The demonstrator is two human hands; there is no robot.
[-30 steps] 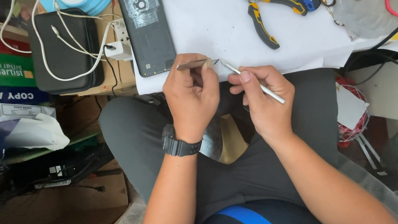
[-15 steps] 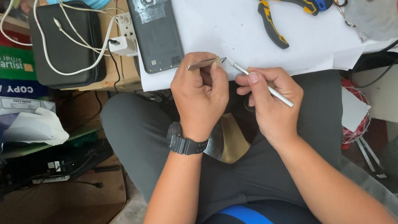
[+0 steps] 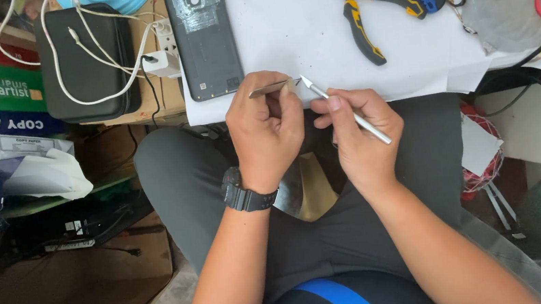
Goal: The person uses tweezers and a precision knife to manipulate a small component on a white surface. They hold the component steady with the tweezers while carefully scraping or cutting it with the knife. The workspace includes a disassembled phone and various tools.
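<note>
2 hands work a small part at the counter (image 3: 291, 98) edge.
Left hand (image 3: 264, 129), grip closed, pinches a thin flat metal strip (image 3: 268, 89); right hand (image 3: 357, 131) grips a slim silver craft knife (image 3: 347, 111), tip beside the strip. Beyond: opened phone (image 3: 202, 33), yellow-handled pliers (image 3: 366, 9).

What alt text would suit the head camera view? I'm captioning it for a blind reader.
Seated at a paper-covered table, a person's left hand pinches a small flat strip while the right hand aims a slim silver craft knife at it. An opened phone and yellow-handled pliers lie beyond.
</note>
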